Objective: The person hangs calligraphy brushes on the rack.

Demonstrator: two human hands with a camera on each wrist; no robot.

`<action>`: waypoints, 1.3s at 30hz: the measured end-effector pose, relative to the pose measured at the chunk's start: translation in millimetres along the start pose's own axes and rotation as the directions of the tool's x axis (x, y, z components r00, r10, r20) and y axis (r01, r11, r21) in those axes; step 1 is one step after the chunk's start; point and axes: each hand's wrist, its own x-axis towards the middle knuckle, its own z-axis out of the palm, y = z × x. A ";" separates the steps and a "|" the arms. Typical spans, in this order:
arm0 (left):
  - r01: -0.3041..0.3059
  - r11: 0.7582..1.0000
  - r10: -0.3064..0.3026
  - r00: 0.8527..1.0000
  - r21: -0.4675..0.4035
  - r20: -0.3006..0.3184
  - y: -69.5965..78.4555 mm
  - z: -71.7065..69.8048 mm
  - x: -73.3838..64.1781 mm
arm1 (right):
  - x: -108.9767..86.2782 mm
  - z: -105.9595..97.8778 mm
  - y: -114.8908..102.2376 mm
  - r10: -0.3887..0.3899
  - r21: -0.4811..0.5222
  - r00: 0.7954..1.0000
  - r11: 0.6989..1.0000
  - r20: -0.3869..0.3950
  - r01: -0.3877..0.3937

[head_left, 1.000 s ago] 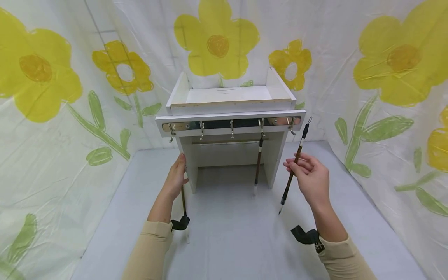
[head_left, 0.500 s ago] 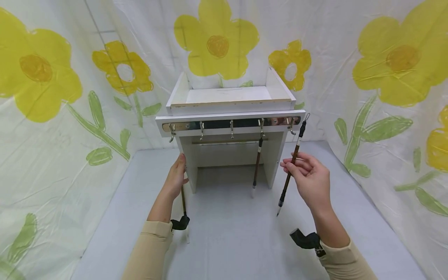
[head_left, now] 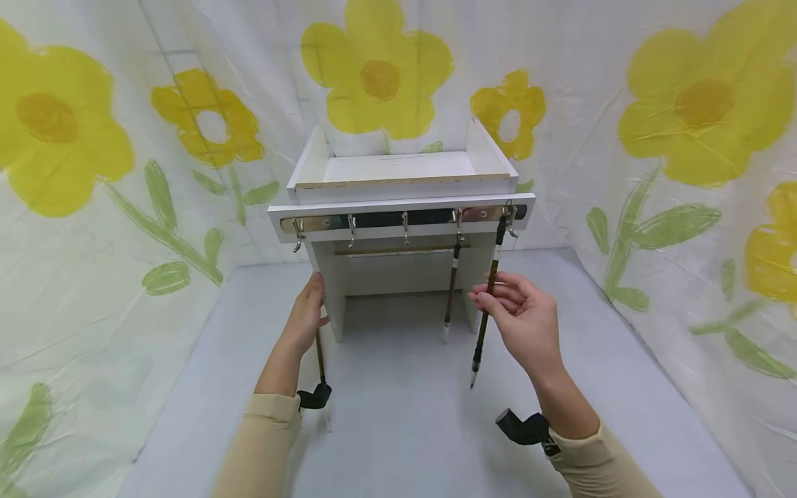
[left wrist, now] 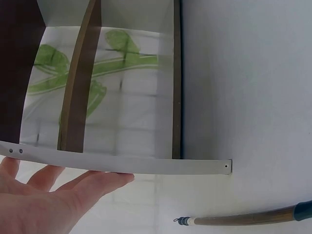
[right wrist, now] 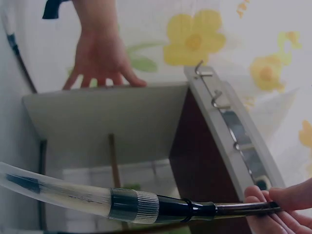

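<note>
Right of centre in the head view, the right hand [head_left: 523, 318] pinches a slim brown calligraphy brush with black fittings [head_left: 483, 325] between thumb and fingertips, its bristles pointing down and slightly left. The left hand [head_left: 304, 317], left of centre, holds nothing in its grasp; its outstretched fingers press the side panel of a white board shelf unit [head_left: 398, 164].

The held brush's thin cord loop [head_left: 508, 205] stands in front of the rightmost curved metal hook [head_left: 512, 225]; whether it has caught, I cannot tell. The step in hand looks like hanging this brush while the other hand steadies the unit. The next move seems to call for passing the loop over the hook's tip, then letting the weight down gently before releasing.

The right wrist view shows a ribbed ferrule [right wrist: 146, 206] and a clear, glossy sleeve [right wrist: 53, 194] over pale bristles with a dark tip. A similar brown brush [head_left: 452, 285] already hangs from the fourth hook, and a third brush [head_left: 320, 358] lies beside the left forearm.

The hooks line a mirror-like metal strip [head_left: 429, 217]. Beneath is a smooth, pale worktop [head_left: 398, 415]; behind, a creased sheet [head_left: 274, 90] bears yellow flowers.
</note>
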 end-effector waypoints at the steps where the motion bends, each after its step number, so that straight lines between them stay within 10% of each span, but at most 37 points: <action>1: 0.004 1.000 -0.004 1.000 -0.001 0.000 0.3 -0.6 -0.3 | -0.8 3.4 0.0 -0.002 0.001 1.000 1.000 0.010 0.002; 28: 0.050 0.998 -0.049 0.998 -0.032 0.031 33.8 2.8 -22.8 | -19.9 58.7 2.3 0.042 0.051 0.974 0.997 0.223 -0.054; 39: 0.026 0.999 -0.026 1.000 -0.023 0.013 5.4 -1.6 -2.2 | -23.4 73.8 8.1 0.101 0.037 0.951 0.993 0.292 -0.116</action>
